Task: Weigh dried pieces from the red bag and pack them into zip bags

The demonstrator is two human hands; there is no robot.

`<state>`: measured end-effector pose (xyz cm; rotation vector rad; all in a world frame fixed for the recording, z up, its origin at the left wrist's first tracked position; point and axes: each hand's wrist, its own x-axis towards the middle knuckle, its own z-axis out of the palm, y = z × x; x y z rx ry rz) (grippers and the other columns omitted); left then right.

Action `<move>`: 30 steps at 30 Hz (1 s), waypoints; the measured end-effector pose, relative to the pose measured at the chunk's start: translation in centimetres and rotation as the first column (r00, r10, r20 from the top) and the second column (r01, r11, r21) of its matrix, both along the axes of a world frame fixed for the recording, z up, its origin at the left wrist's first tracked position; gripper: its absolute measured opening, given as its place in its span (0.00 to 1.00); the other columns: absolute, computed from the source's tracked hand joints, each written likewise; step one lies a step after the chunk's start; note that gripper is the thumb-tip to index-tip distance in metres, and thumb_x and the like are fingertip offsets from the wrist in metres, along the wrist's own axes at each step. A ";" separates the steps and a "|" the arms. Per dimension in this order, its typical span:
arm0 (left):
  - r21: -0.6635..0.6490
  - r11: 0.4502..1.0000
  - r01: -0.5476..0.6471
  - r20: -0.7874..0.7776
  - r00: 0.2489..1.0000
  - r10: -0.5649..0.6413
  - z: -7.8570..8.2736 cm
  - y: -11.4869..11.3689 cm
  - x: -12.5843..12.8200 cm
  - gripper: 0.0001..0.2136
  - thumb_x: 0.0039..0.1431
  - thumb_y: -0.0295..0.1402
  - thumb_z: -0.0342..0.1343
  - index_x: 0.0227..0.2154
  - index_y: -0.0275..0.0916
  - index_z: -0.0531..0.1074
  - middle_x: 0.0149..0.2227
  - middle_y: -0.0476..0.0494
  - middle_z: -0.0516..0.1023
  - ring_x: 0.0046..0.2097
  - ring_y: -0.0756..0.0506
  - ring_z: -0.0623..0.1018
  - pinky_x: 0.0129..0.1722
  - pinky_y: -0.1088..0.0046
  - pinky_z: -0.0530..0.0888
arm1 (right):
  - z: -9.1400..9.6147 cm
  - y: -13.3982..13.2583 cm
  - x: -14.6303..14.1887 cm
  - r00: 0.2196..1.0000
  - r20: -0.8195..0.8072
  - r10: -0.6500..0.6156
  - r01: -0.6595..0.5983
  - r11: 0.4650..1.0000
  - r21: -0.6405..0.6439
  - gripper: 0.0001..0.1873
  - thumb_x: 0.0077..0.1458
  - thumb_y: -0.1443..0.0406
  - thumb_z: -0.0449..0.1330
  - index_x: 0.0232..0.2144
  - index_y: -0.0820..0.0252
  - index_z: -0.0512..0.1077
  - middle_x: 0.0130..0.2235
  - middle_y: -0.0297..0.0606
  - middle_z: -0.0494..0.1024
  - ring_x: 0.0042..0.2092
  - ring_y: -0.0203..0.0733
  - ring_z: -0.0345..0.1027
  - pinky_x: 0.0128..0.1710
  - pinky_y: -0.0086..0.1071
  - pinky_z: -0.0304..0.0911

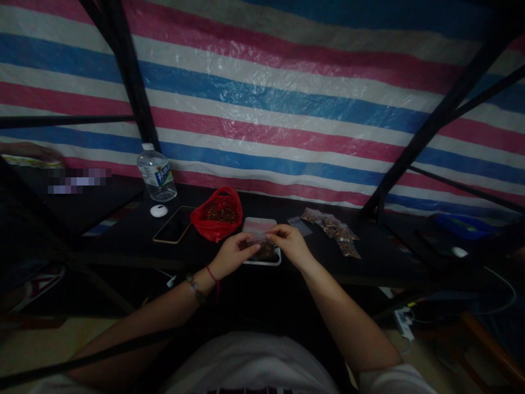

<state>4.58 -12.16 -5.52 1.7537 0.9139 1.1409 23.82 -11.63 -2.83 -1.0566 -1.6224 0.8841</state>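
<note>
Between both hands is a small clear plastic bag, pinched at its upper edge, with brown bits visible below it. My left hand grips its left side, fingers closed. On the right side, my right hand pinches it too. Beneath the hands lies a white-rimmed shallow tray or small device, partly covered; whether the brown bits are in the bag or under it I cannot tell. A red plastic bag of brown pieces stands open just left of it. Several filled small bags lie to the right, beside a flat clear bag.
A phone, a rounded white object and a clear plastic bottle stand left on the dark table. Dark metal posts frame both sides before a striped sheet. Another person's hand shows far left.
</note>
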 end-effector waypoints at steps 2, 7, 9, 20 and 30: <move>0.036 0.997 -0.071 0.025 0.997 0.070 0.4 0.0 -0.2 0.13 0.52 0.41 0.58 0.31 0.34 0.74 0.30 0.45 0.77 0.32 0.48 0.76 0.32 0.74 0.73 | 0.1 0.0 0.0 1.000 0.023 -0.013 0.012 1.000 0.006 0.10 0.45 0.59 0.65 0.26 0.61 0.75 0.26 0.35 0.76 0.28 0.36 0.67 0.30 0.28 0.61; 0.072 0.985 -0.156 0.091 0.985 0.149 0.7 0.4 -0.6 0.11 0.51 0.40 0.59 0.30 0.35 0.74 0.29 0.47 0.77 0.31 0.49 0.75 0.31 0.75 0.72 | 0.0 0.1 0.0 0.998 0.059 -0.022 0.020 0.999 0.035 0.10 0.46 0.58 0.63 0.27 0.60 0.75 0.28 0.35 0.77 0.30 0.37 0.68 0.32 0.30 0.62; 0.082 0.980 -0.184 0.103 0.979 0.175 0.7 0.6 -0.7 0.11 0.51 0.39 0.59 0.30 0.35 0.74 0.28 0.47 0.77 0.30 0.49 0.75 0.30 0.75 0.72 | 0.1 0.1 0.0 0.998 0.066 -0.025 0.024 0.999 0.021 0.10 0.46 0.58 0.63 0.26 0.60 0.75 0.27 0.35 0.76 0.29 0.37 0.67 0.31 0.29 0.61; 0.084 0.960 -0.267 0.080 0.962 0.260 1.1 0.6 -1.1 0.11 0.49 0.40 0.61 0.26 0.36 0.75 0.26 0.47 0.78 0.29 0.48 0.76 0.30 0.74 0.72 | 0.5 -0.2 0.1 0.985 0.145 -0.091 0.081 0.994 0.074 0.09 0.48 0.60 0.61 0.26 0.61 0.74 0.27 0.35 0.76 0.28 0.36 0.66 0.30 0.29 0.60; 0.052 0.975 -0.214 0.135 0.969 0.206 0.9 0.4 -0.9 0.11 0.50 0.40 0.60 0.28 0.36 0.75 0.27 0.46 0.79 0.29 0.48 0.76 0.31 0.75 0.73 | 0.4 -0.7 -0.4 0.989 0.145 -0.043 0.030 0.996 0.087 0.08 0.48 0.60 0.62 0.27 0.59 0.75 0.29 0.36 0.78 0.28 0.36 0.68 0.30 0.29 0.63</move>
